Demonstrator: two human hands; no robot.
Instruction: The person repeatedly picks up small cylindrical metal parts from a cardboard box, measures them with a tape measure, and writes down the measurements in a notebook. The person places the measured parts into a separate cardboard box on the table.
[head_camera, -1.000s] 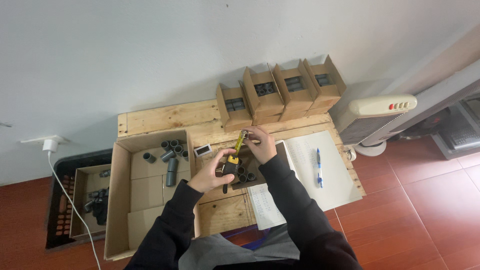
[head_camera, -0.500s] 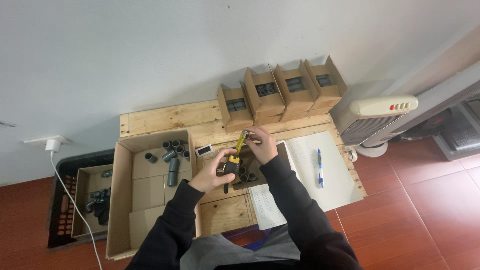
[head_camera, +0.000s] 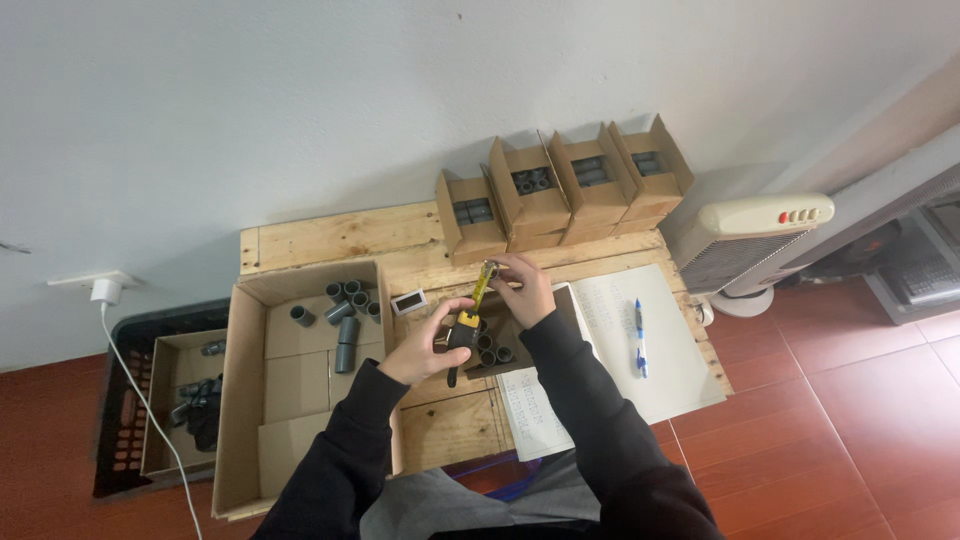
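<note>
Fingers of left hand (head_camera: 425, 345) and right hand (head_camera: 522, 288) pinch slim yellow-black caliper (head_camera: 472, 310).

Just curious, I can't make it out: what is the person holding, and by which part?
A yellow-and-black caliper-like tool: the left hand grips its black body, and the right hand pinches the yellow bar's far end.

A plain white wall (head_camera: 300, 110) rises behind a low table of pale wooden planks (head_camera: 330, 235), which stands on a floor of red-brown tiles (head_camera: 840, 430). A white charger (head_camera: 103, 291) sits in a wall socket at the left, its cable (head_camera: 150, 410) trailing down over the floor. To the right stands a white fan heater (head_camera: 750, 245), in soft, even light.
</note>
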